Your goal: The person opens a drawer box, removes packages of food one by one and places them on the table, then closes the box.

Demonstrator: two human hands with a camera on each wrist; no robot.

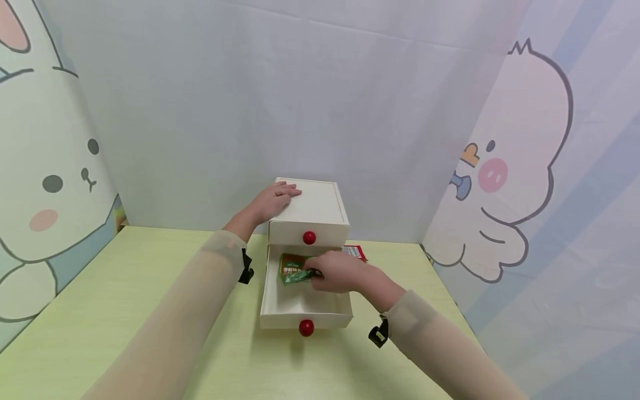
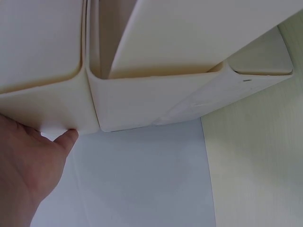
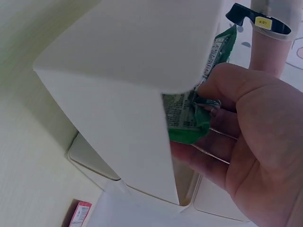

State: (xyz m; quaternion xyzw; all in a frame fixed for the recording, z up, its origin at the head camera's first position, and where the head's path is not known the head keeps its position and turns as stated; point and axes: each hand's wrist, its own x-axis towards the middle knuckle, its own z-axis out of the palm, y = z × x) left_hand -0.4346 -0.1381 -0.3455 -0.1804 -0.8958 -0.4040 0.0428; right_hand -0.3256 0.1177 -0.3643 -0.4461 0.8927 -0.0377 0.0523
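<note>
A small white two-drawer cabinet (image 1: 315, 203) stands on the table, its upper drawer pushed in and its lower drawer (image 1: 280, 320) pulled out. My left hand (image 1: 270, 203) rests on the left side of the cabinet's top; in the left wrist view its thumb touches the white casing (image 2: 47, 101). Inside the lower drawer, my right hand (image 1: 337, 271) pinches a green packet (image 1: 295, 276) with printed labels. The right wrist view shows green wrapping (image 3: 184, 120) between thumb and fingers; I cannot tell whether it is one packet or two.
A red and white packet (image 1: 355, 252) lies on the table to the right of the cabinet. Red round knobs (image 1: 309, 238) stick out from the drawer fronts. Behind the pale green table (image 1: 165, 244) hangs a light curtain (image 1: 200, 122), with cartoon-printed cloth at both sides.
</note>
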